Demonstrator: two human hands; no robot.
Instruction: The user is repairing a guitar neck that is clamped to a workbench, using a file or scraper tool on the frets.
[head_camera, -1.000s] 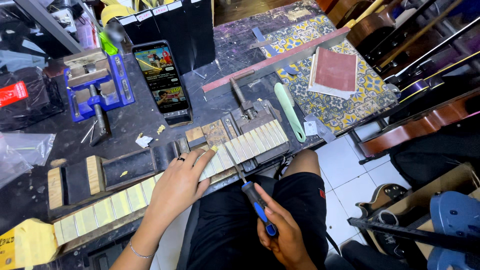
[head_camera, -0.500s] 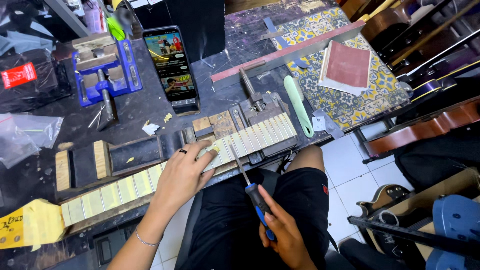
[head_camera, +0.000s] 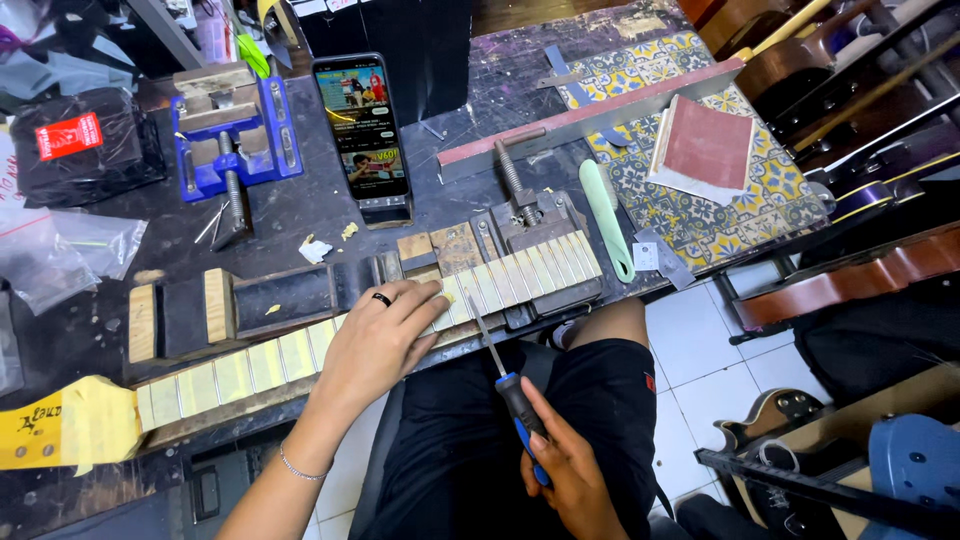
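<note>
Left hand (head_camera: 378, 338): spread flat, fingers apart, pressed on the guitar neck, gripping nothing; placed there, by the look of it, to steady the wood against the tool.
Right hand (head_camera: 568, 478): closed around the blue-and-black handle of a slim file, held low over the lap so that the thin shaft slants up to the fretboard edge.
Worktop (head_camera: 300, 215): dark, scuffed, crowded; carries everything below.
Guitar neck (head_camera: 250, 370): lying lengthwise along the near edge of the worktop, fretboard up, pale masking strips between the frets, likely to shield the wood; headstock end at the left wrapped in yellow tape.
Patterned cloth (head_camera: 700, 210): yellow and blue, spread at the far right of the worktop under loose items.
Dark clamp block (head_camera: 240, 305): just behind the neck, wooden cheeks at its left end, seemingly bracing the neck from behind.
Metal vise (head_camera: 535, 225): behind the right part of the neck, screw pointing away; appears to clamp that end.
Blue vise (head_camera: 228, 140): far left, well apart from the neck, idle.
Phone (head_camera: 362, 128): propped upright behind the neck, screen lit, facing the seat.
Sanding block (head_camera: 705, 148): reddish sheet on top, resting on the cloth.
Pale green tool (head_camera: 608, 220): long, lying beside the metal vise.
File (head_camera: 500, 365): tip touching the neck just right of the left hand's fingers.
</note>
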